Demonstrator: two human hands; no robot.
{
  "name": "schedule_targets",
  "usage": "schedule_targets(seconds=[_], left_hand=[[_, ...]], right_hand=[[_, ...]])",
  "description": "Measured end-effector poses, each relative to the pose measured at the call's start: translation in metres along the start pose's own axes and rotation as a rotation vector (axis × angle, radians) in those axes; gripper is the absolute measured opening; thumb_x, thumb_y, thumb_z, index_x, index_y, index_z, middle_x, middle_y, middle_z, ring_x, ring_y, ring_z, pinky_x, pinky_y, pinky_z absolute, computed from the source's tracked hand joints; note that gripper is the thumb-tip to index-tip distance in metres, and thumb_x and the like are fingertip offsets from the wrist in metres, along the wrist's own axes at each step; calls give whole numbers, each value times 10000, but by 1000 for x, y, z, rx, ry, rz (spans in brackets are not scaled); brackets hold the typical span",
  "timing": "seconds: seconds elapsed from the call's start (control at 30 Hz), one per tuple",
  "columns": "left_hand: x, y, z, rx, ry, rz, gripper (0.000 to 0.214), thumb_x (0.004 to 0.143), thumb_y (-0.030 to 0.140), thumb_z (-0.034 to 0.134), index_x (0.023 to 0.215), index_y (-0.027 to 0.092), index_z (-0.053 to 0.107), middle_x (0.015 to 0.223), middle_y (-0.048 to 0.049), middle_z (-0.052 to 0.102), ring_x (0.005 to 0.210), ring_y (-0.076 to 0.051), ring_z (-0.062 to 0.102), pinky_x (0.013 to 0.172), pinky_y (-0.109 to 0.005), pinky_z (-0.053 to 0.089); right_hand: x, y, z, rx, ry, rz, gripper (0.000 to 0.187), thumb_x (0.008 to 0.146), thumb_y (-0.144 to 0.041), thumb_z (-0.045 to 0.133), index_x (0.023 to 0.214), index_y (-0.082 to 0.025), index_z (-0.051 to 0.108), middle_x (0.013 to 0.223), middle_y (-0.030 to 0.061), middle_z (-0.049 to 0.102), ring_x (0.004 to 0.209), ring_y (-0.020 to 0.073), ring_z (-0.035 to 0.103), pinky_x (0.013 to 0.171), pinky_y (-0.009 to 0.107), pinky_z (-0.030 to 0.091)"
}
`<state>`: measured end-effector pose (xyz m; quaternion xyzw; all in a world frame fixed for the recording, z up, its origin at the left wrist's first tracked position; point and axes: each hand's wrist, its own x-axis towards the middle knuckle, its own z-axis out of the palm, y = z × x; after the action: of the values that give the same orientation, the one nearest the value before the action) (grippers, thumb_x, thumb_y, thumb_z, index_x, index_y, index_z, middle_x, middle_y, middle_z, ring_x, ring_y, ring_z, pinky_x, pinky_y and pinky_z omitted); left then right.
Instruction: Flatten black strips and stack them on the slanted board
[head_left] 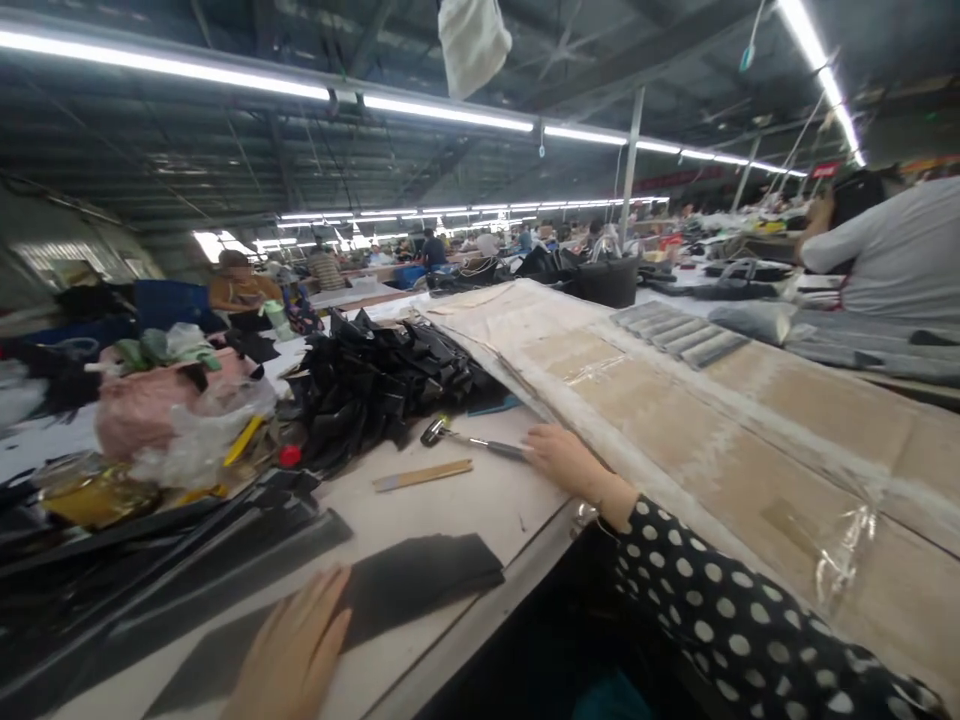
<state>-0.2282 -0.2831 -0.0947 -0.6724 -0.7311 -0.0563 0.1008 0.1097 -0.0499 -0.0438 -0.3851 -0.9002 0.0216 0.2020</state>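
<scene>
My left hand (pixel 296 640) lies flat with its fingers stretched out on a dark, flat strip of material (pixel 424 585) at the table's near edge. At the right, my right hand (pixel 562 460) is closed around the handle end of a hammer (pixel 487 445), whose dark head points left over the table. A narrow wooden stick (pixel 424 475) lies between the hammer and the dark strip. Beyond the hammer rises a heap of black cut pieces (pixel 375 385).
Long dark strips (pixel 247 555) lie at the left beside a pink bag (pixel 146 410) and a yellowish container (pixel 97 495). A cardboard-covered surface (pixel 675 430) borders my right arm. Grey folded pieces (pixel 679 333) rest on it. Another person's grey sleeve (pixel 885 235) is at far right.
</scene>
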Motion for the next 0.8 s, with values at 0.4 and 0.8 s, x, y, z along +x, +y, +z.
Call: schedule_targets(seconds=[0.4,0.8], left_hand=[[-3,-13,11,-34,-26,39,448,812,346,353,1234,261,475,1295,-11,454,1188,-222,431,948,-432,398],[-8,4,-5,-81,54,12,424,838,343,357,1220,217,490,1279,-52,473,1182,-216,439,969,-444,360]], right_hand=[[-19,40,-29,-419,-116,432,377,862,-333,362,1137,-98,466,1030,187,581,920,269,581,716,363,450],[3,25,-78,-548,-255,330,255,803,-184,369,869,-95,599,753,160,638,721,255,618,618,328,420]])
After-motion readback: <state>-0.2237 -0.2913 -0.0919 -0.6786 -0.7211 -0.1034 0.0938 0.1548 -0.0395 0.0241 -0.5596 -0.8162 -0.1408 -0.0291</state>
